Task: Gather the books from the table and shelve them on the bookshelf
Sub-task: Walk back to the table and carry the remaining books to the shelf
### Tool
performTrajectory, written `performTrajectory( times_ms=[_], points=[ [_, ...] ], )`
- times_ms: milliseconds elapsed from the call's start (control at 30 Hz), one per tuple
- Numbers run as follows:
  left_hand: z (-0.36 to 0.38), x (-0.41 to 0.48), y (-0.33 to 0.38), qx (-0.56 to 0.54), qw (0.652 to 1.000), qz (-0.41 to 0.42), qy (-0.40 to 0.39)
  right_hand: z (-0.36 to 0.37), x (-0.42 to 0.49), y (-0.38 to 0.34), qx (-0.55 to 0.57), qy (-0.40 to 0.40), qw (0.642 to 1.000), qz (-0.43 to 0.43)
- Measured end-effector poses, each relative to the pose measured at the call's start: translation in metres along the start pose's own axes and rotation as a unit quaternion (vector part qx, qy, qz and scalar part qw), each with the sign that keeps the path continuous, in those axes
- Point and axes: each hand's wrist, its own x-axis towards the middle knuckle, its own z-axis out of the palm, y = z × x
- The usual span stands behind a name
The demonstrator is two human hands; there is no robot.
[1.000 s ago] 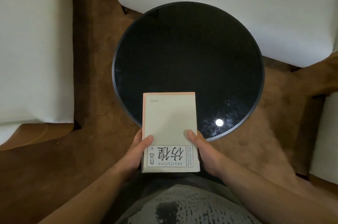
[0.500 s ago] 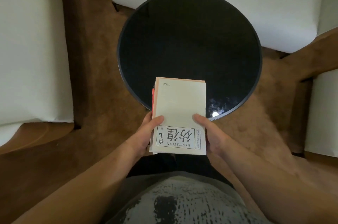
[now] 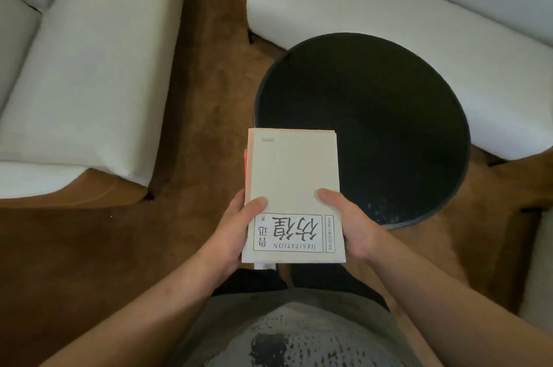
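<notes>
I hold a small stack of books (image 3: pixel 294 175) flat in front of my waist, lifted off the table. The top one is cream with black characters and the word HESITATION, printed upside down to me. A red edge and a white edge of books underneath peek out at the left and bottom. My left hand (image 3: pixel 232 235) grips the stack's near left corner, thumb on the cover. My right hand (image 3: pixel 353 223) grips the near right corner the same way. The round black table (image 3: pixel 389 115) lies beyond and to the right, its top bare. No bookshelf is in view.
A white sofa (image 3: pixel 404 4) runs behind the table. A white armchair (image 3: pixel 80 73) stands at the left, and a white seat edge (image 3: pixel 538 271) shows at the far right. Brown carpet (image 3: pixel 89 247) covers the floor between them.
The view has swung left and back, so the table now sits to the right. The stack has come off the table's near edge and stays in both hands.
</notes>
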Motion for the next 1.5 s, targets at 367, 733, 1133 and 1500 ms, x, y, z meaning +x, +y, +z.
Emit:
performTrajectory(
  times_ms=[367,733,1133,1500],
  points=[
    [-0.019,-0.081,0.035,-0.172,0.965,0.19,0.054,0.101,0.008,-0.046,-0.17,-0.171,0.97,-0.042],
    [-0.077,-0.18,0.011,-0.314,0.88,0.28,0.221,0.257,0.002,-0.007,-0.333,-0.334,0.879,0.068],
    [-0.254,-0.279,0.007,-0.294,0.822,0.28,0.399,0.47,0.037,0.112,-0.4,-0.286,0.854,0.169],
    [-0.401,-0.329,0.056,-0.338,0.804,0.21,0.442,0.635,0.08,0.163,-0.448,-0.307,0.826,0.154]
  ],
)
